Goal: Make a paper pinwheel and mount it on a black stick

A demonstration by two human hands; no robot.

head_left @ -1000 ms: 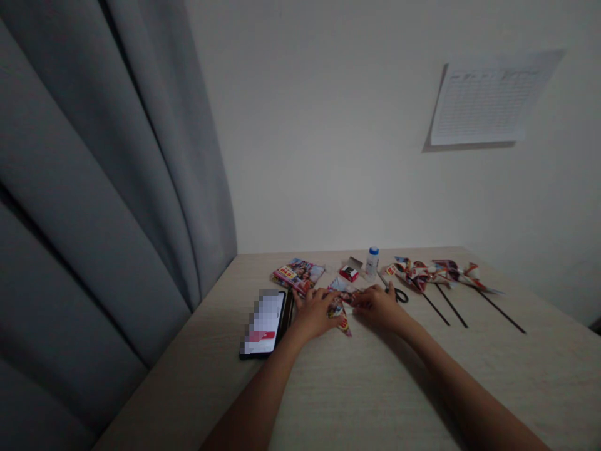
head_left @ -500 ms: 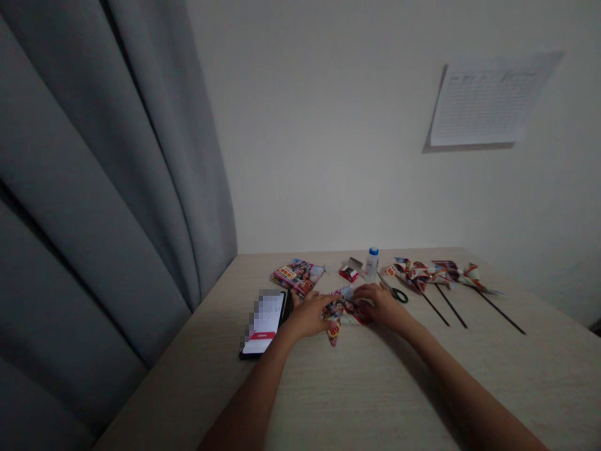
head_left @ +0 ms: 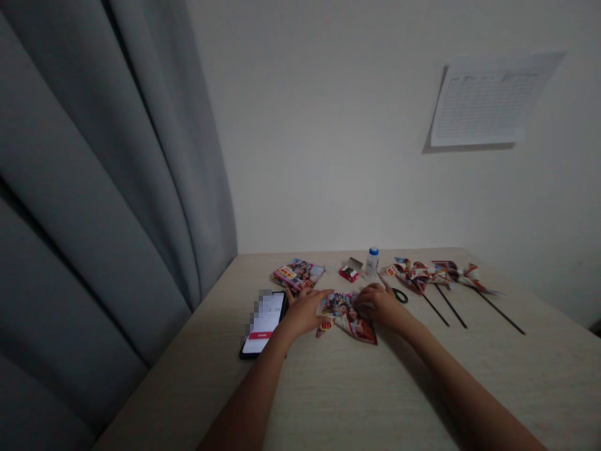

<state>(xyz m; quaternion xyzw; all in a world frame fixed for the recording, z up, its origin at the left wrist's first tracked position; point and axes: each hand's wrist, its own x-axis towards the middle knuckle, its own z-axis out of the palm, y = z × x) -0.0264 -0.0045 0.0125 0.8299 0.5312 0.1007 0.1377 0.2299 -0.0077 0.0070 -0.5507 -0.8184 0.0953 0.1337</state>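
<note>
Between my hands a colourful printed paper pinwheel piece (head_left: 352, 321) lies on the table, with some corners folded inward. At its left edge rests my left hand (head_left: 304, 311), thumb and fingers spread apart, with the tips touching the paper. My right hand (head_left: 381, 305) presses on the paper's upper right part with curled, closed fingers; their tips are partly hidden. Close behind the right hand are scissors (head_left: 400, 295), mostly covered, with a dark handle loop showing. Finished-looking paper pinwheels (head_left: 422, 275) on black sticks (head_left: 453, 307) lie to the right.
A phone (head_left: 263, 326) with a lit screen lies left of my left hand. Behind stand a stack of printed paper (head_left: 298, 274), a small open red box (head_left: 350, 270) and a blue-capped bottle (head_left: 372, 262). A grey curtain (head_left: 117, 188) hangs along the table's left side.
The printed paper has turned, and its pointed corner now lies toward the lower right. My left hand has shifted slightly left; my right hand has barely moved.
</note>
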